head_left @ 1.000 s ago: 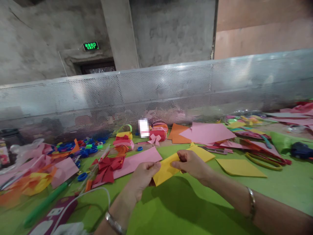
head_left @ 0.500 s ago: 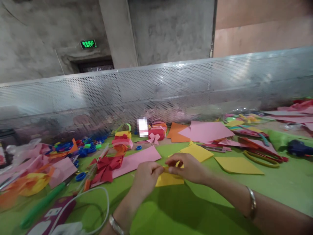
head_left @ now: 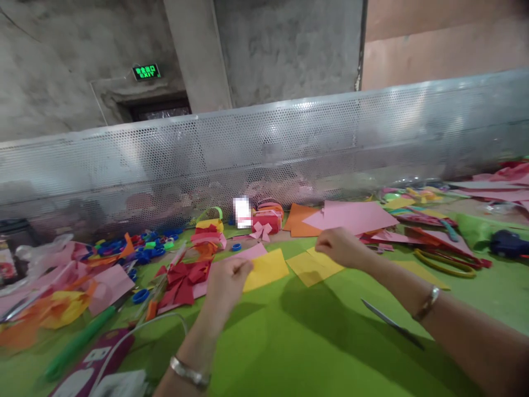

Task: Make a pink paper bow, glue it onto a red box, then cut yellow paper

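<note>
My left hand [head_left: 229, 281] pinches the left edge of a yellow paper piece [head_left: 266, 270], which is held out flat over a pink paper strip. To the right, my right hand [head_left: 343, 248] is closed at the upper corner of another yellow paper piece [head_left: 306, 269]; this one overlaps more yellow paper behind it, and where one ends is hard to tell. A gap of green tabletop [head_left: 264, 342] shows between the two pieces. Beneath my right forearm lies a thin grey blade [head_left: 390, 322]; its other end is in shadow.
Red paper bows [head_left: 185, 281], blue rings [head_left: 140, 296] and a green-handled tool [head_left: 80, 344] lie left, near a purple power strip [head_left: 99, 358]. Pink sheets [head_left: 355, 218] and small paper bags [head_left: 266, 220] stand at the back before a perforated metal panel [head_left: 268, 143]. Yellow-handled scissors [head_left: 444, 264] lie right.
My hands have moved apart, left and right. The yellow paper between them now shows as two separate pieces, one at each hand. The grey blade has come into view.
</note>
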The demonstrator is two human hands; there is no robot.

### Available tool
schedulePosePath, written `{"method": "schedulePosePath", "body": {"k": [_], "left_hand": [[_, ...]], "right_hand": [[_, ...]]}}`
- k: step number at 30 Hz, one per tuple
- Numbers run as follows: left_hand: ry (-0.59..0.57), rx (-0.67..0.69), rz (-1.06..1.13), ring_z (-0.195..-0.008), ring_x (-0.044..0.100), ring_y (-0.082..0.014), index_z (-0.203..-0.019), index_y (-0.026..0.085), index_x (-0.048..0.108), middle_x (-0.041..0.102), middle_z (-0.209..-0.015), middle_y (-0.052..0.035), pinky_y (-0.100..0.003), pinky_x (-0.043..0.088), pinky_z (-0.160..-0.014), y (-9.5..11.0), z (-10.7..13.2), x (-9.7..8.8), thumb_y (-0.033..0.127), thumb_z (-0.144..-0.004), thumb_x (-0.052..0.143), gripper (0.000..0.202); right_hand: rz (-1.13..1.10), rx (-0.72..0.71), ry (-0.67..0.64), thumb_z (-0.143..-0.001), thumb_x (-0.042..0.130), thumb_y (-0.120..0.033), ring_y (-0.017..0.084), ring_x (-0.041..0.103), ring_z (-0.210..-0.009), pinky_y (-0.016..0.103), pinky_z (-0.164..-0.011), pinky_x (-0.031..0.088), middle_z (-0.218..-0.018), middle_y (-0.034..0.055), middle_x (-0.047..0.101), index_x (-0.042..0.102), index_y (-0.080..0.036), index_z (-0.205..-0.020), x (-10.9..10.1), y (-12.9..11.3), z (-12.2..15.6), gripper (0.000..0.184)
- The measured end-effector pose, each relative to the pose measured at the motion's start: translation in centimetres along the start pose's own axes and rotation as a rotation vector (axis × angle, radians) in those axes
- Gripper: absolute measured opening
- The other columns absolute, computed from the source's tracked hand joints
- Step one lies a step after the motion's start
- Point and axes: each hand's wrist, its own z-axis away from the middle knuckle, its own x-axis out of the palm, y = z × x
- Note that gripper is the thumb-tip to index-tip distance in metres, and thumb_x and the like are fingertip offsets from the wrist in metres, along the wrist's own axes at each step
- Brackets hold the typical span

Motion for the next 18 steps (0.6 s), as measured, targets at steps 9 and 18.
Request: {"method": "schedulePosePath", "body": {"k": [9,18], "left_hand": [[-0.193,0.032,0.094,-0.044,0.031,-0.0085,-0.039,0.017,0.053,0.035,-0.041,0.0064,-0.022,0.022,-0.047,1.4,1.1,1.9,0.027,-0.07,0.055,0.032],[0.103,-0.398,0.581,-0.043,0.047,-0.0044,-0.064,0.015,0.068,0.061,-0.052,0.002,-0.018,0.04,-0.051,-2.0,-1.4,-1.2,0.016,-0.069,0.064,0.007]], "right_hand": [[-0.121,-0.079,-0.163,-0.07,0.061,-0.027,0.016,0.053,-0.061,0.026,-0.059,0.038,-0.064,0.0003,0.065,0.073,-0.021,-0.07,4.0,-4.5,2.6,0.013],[-0.337,0.279,0.063,-0.059,0.066,-0.033,0.012,0.046,-0.046,0.025,-0.046,0.033,-0.046,-0.0004,0.058,0.066,-0.017,-0.051,0.5,1.2,-0.2,0.019]]}}
